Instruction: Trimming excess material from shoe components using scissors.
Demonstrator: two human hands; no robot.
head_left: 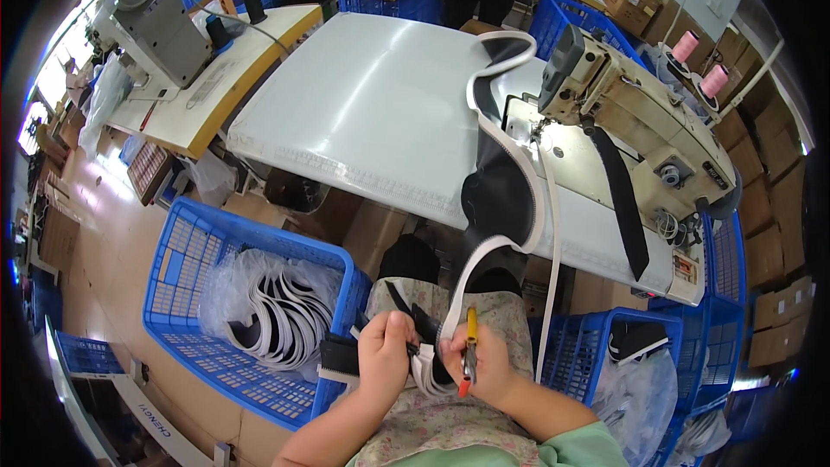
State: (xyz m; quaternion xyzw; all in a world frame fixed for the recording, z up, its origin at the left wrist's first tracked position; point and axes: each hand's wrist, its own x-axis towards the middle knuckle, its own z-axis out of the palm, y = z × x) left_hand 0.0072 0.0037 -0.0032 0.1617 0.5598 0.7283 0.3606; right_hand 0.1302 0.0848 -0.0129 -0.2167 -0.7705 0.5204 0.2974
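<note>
Over my lap, my left hand (386,353) pinches the end of a black strip with white zipper-like edging (424,370). My right hand (484,361) is closed round small snips with yellow and orange handles (471,327), and its fingers also touch the white edging. From there a long chain of black pieces with white edging (501,203) runs up over the table edge to the sewing machine (640,104). A black band (339,359) lies beside my left wrist. Exactly where the snips' blades meet the strip is hidden by my fingers.
A blue basket (203,329) at my left holds a stack of white-edged black pieces in plastic. Another blue basket (575,342) stands at my right with bagged pieces. The white table (363,95) spans ahead. A second sewing machine (151,26) sits at the far left.
</note>
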